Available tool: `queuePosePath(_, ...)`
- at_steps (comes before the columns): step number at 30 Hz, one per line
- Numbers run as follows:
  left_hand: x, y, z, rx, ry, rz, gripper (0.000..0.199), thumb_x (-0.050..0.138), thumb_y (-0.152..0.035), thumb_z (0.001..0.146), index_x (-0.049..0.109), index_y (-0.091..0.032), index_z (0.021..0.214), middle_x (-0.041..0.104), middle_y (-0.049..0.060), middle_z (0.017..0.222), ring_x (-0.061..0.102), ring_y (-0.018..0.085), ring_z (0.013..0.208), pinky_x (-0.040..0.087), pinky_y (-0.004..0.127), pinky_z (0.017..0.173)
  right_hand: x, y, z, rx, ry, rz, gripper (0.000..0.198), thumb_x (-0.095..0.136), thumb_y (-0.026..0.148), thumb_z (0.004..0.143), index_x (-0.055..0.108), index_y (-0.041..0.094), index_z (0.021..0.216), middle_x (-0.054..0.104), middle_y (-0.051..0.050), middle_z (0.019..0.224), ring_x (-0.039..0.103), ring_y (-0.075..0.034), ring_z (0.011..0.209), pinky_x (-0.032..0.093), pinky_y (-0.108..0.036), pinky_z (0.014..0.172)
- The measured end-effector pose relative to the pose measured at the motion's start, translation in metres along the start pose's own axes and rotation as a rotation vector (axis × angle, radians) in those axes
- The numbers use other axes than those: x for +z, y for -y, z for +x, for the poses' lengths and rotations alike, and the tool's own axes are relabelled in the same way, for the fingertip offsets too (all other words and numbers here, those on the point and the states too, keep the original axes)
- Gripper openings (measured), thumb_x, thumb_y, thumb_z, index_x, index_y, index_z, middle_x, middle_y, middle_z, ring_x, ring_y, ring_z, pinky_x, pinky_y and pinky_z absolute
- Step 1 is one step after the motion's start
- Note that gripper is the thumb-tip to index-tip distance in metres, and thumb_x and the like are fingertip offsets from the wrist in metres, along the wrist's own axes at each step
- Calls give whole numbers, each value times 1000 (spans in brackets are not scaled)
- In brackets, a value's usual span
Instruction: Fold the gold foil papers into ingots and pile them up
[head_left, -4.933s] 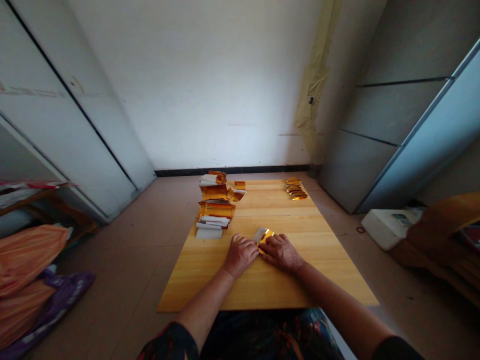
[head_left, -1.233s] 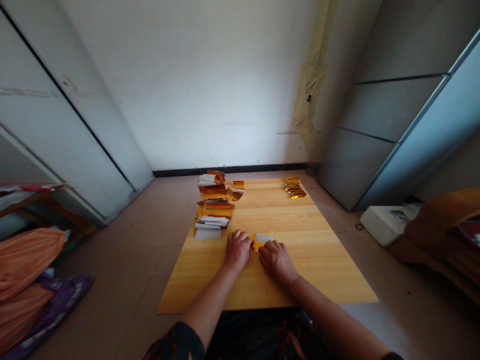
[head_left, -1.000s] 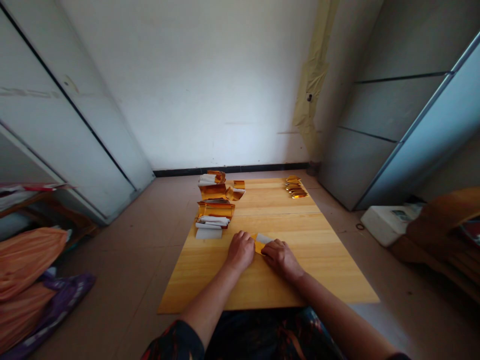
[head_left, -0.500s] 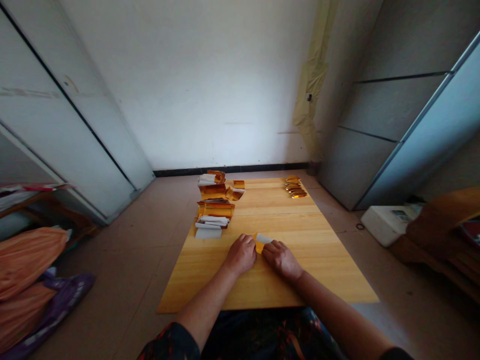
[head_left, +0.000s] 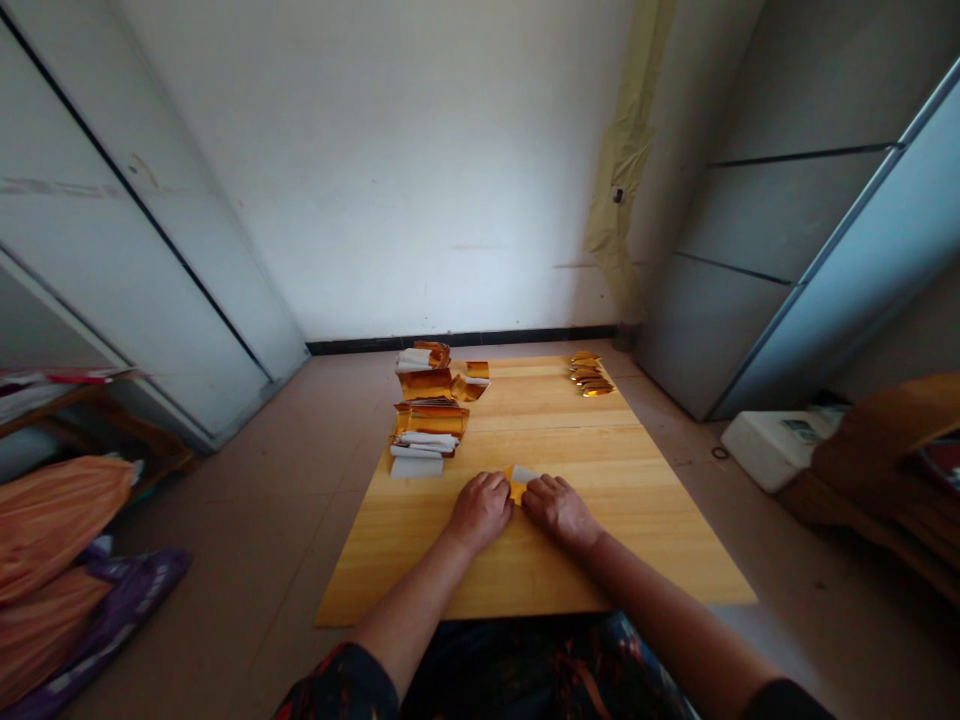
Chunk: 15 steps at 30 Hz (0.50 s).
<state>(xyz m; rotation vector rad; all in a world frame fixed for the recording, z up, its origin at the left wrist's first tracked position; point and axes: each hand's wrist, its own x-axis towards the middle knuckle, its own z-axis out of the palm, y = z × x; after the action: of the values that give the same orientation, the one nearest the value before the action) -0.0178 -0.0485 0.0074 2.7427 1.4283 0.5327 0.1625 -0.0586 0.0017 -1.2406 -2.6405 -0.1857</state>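
Between my two hands, low over the wooden table, is a sheet of gold foil paper (head_left: 517,490) with a pale back, partly folded. My left hand (head_left: 484,508) has its fingers curled closed on the sheet's left edge. On the right side, my right hand (head_left: 556,510) presses closed fingers on the same sheet, hiding much of it. Stacks of gold paper (head_left: 431,418) with white backs lie beyond my left hand. At the far right corner sit several folded gold pieces (head_left: 591,375) in a row.
The wooden table (head_left: 600,450) stands before a white wall with a dark skirting. A grey refrigerator (head_left: 720,280) and a white box (head_left: 772,445) are to the right. Orange and purple bags (head_left: 67,580) lie at the left, near a pale cabinet (head_left: 142,220).
My right hand has shifted slightly left over the gold paper, so less of the pale side shows. My left hand has hardly moved. The stacks look the same.
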Motion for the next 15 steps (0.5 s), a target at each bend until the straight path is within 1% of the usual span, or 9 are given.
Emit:
queuePosePath(3,-2,-1,0,1,3,-4,5,56,-22,80,59,-18,81,60,6,88,54,20,85,46,32,78,-2,-2,0,-66,3,-3,17,47,18,91,60,18,80,60,-5,84,47,-18,78,29,-31,67)
queuePosePath(5,-2,-2,0,3,-2,5,7,56,-23,80,59,-18,83,60,7,88,54,20,86,46,32,78,-4,-2,0,-73,-20,1,19,45,17,92,60,18,80,60,-6,82,47,-18,77,29,-31,69)
queuePosePath(8,0,-3,-1,11,-10,33,9,52,-19,82,60,-19,86,61,6,88,55,20,85,46,32,78,-5,-2,0,-51,-54,7,21,42,16,93,59,18,80,60,-6,81,47,-18,75,29,-32,70)
queuePosePath(11,2,-5,-1,8,-25,57,15,48,-13,84,61,-19,82,62,6,86,57,19,83,47,31,77,-4,-1,0,-19,-41,-4,20,43,17,92,59,18,80,60,-6,82,47,-18,75,29,-31,70)
queuePosePath(15,5,-5,-2,18,-66,69,19,45,-15,88,63,-19,82,63,6,85,58,17,81,48,29,76,-6,0,-2,23,-30,10,15,50,23,90,60,19,80,61,-5,83,48,-17,79,29,-29,69)
